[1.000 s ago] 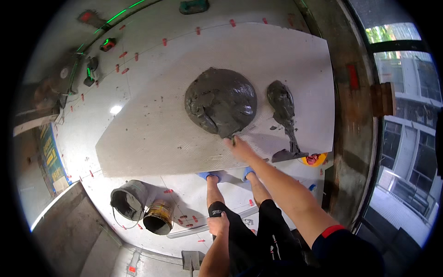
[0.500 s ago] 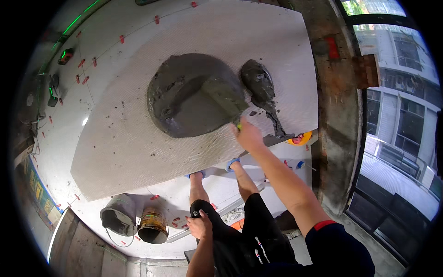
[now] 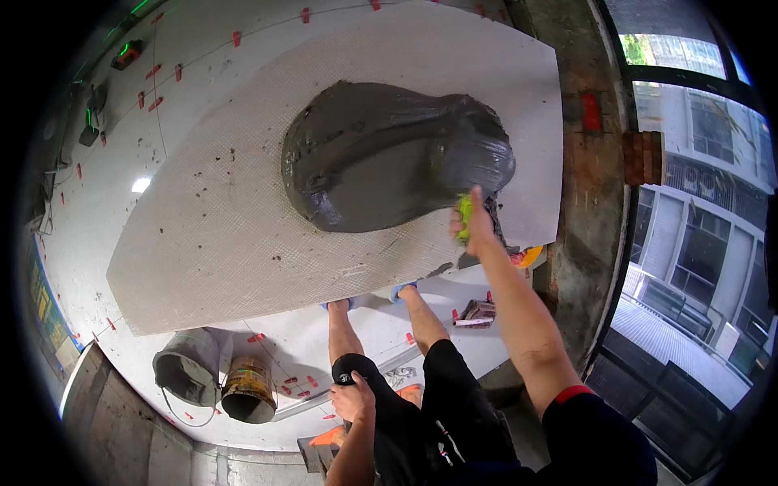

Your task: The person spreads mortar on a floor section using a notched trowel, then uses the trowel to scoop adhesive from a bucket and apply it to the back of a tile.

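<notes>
A large pale slab (image 3: 223, 267) with a fine grid texture lies before me, a thick mound of wet grey mortar (image 3: 365, 182) spread across its upper middle. My right hand (image 3: 480, 223) is closed round the yellow-green handle of a trowel (image 3: 463, 212). The trowel's blade sits in the mortar at the right end of the mound, coated grey and hard to make out. My left hand (image 3: 353, 398) rests on my bent knee, thumb and fingers apart, with no tool visible in it.
A grey bucket (image 3: 188, 344) and a stained yellow bucket (image 3: 250, 373) stand below the slab's lower edge. Several red tile clips (image 3: 237, 38) mark the white floor. Far left sits a laser tool (image 3: 126, 55). A concrete ledge (image 3: 579, 202) and windows border the right.
My right hand has swept right with the trowel, and the separate lump of mortar has merged with the main mound. My left hand stays on my knee. The view has shifted slightly.
</notes>
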Tool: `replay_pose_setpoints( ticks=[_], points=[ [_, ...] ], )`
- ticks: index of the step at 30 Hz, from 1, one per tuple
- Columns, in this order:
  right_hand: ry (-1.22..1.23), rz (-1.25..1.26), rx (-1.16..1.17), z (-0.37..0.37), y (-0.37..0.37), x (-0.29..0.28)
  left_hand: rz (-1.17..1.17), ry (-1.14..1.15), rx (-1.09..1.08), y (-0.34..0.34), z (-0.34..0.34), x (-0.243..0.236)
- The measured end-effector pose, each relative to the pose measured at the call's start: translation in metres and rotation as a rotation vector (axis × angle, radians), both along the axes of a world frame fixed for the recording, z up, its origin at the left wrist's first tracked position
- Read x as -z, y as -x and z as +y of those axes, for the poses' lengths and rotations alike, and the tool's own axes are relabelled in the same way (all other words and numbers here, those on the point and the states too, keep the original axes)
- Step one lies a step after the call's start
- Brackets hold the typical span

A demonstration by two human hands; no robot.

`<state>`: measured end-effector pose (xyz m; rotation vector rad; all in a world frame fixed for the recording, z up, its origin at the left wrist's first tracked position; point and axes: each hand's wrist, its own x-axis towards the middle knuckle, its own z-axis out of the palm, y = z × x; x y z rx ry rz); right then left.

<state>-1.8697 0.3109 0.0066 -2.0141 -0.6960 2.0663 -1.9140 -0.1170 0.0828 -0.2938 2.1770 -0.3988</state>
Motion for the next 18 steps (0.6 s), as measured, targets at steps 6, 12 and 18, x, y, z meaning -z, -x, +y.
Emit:
replay_pose_setpoints(
  ticks=[6, 12, 18],
  points=[
    [-0.096, 0.073, -0.452, -0.113, 0.099, 0.016, -0.035, 0.027, 0.000, 0.000, 0.005, -0.001],
    [-0.502, -0.102, -1.040, -0.210, 0.147, 0.007, -0.025, 0.035, 0.061, 0.004, 0.021, 0.000],
    [-0.533, -0.464, -1.385, -0.122, 0.055, -0.011, -0.028, 0.029, 0.075, 0.004, 0.017, 0.004]
  ],
)
